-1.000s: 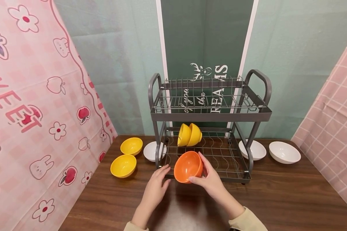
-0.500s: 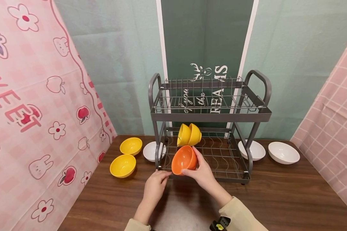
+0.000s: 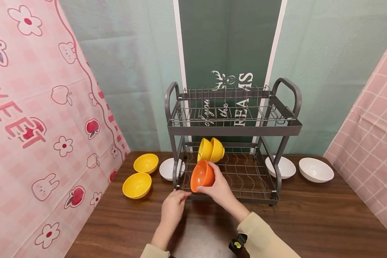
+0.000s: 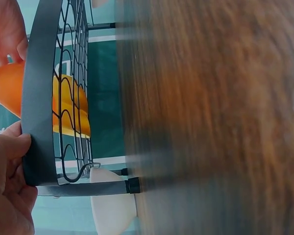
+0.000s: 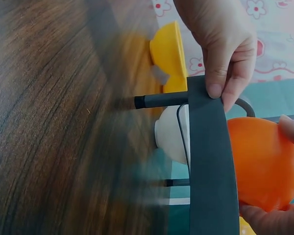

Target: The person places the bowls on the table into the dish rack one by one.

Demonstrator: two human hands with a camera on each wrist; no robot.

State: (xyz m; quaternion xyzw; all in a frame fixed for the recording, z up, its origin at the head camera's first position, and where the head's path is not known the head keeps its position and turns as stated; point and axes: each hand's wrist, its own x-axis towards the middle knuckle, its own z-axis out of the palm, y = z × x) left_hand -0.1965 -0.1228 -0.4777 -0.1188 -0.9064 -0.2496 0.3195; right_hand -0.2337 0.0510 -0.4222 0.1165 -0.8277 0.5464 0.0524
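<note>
Orange bowl (image 3: pixel 202 174): tipped on edge, mouth facing left, held over the front left of the lower tier of the grey two-tier dish rack (image 3: pixel 233 127); since half a second ago it has gone slightly deeper into the rack and turned more upright, and since a second ago it has risen from in front of the rack's front rail. Right hand (image 3: pixel 220 186): fingers and thumb curled round the bowl's rim and underside, holding it. Left hand (image 3: pixel 173 206): fingers pinching the rack's front rail near its left corner, where it already sat half a second ago. Two yellow bowls on edge (image 3: pixel 211 150): at the back of the lower tier, just behind the orange bowl, a small gap between. The lower tier's wire floor lies bare to the right of the hand. Two yellow bowls (image 3: pixel 142 175) and a white bowl (image 3: pixel 167 168) on the wooden table (image 3: pixel 309 222) left of the rack; two white bowls (image 3: pixel 301 168) to its right. Writing: pink cloth at left reads "WEET"; green panel behind the rack shows a deer head and sideways lettering, partly hidden, ending "MS".
</note>
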